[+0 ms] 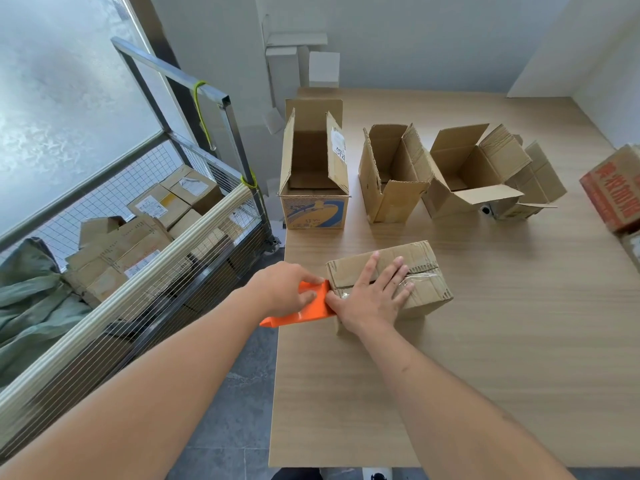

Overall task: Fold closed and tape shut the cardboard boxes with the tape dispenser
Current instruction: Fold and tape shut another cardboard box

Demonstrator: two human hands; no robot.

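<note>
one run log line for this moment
step: taping closed box | left hand: holds orange tape dispenser at box end | right hand: presses flat on top | open boxes: waiting behind

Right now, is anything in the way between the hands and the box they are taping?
No. The right hand lies flat on the closed box, pressing the tape down. The left hand holds the orange dispenser against the box's near-left end. The open boxes stand farther back, apart from it.

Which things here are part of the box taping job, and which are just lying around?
Part of the job: closed box under the right hand; orange tape dispenser in the left hand; three open boxes on the table.

Lying about: red printed box; cart of packed boxes.
</note>
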